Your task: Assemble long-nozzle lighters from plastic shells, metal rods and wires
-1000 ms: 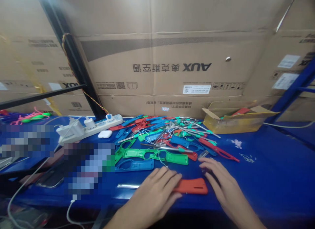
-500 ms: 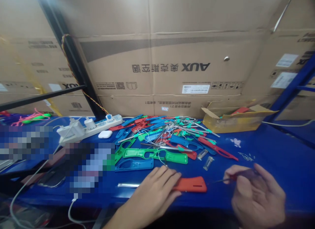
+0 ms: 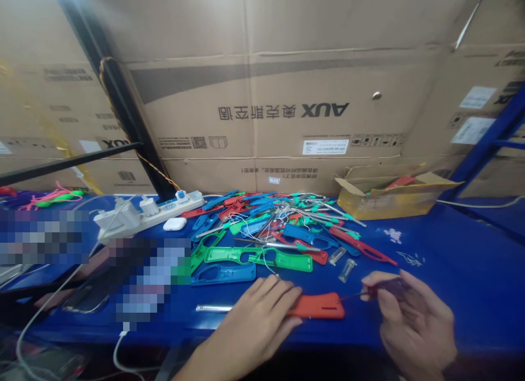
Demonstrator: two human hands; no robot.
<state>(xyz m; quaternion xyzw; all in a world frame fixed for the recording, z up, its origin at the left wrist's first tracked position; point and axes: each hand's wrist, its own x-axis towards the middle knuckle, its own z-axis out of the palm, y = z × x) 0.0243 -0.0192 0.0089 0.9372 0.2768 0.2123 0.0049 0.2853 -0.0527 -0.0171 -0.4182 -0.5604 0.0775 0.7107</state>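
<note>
Screwdriver (image 3: 373, 291) brought to the lighter (image 3: 320, 306)
Left hand (image 3: 264, 310) grips the lighter, end toward the right hand (image 3: 416, 321), which grips the screwdriver.

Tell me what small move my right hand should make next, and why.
Probably settle the tip of the thin-shafted tool firmly on the end of the orange handle: your right hand aims it there, contact is hard to judge, and your left hand steadies the handle.
</note>
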